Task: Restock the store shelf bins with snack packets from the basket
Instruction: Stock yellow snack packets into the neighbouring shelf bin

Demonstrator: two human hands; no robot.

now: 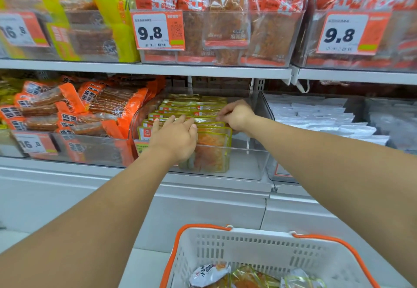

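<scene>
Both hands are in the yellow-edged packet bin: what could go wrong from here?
1. The upright yellow-edged packets fill only the left part of the clear bin; pressed by the left hand, the row may topple right.
2. The right hand pinches a packet edge, which may slip.
3. The basket below could be nudged.

The bin (pixel 252 165) is clear, glossy hard plastic, smooth enough to catch reflections. The packets (pixel 212 150) in it are shiny see-through film with yellow-green edges. The shelf (pixel 158 68) looks like smooth painted metal, pale grey and matt. The basket (pixel 259 249) is matt white moulded plastic with slotted walls and a smooth orange rim. The price tags (pixel 158 30) look like printed paper.
</scene>
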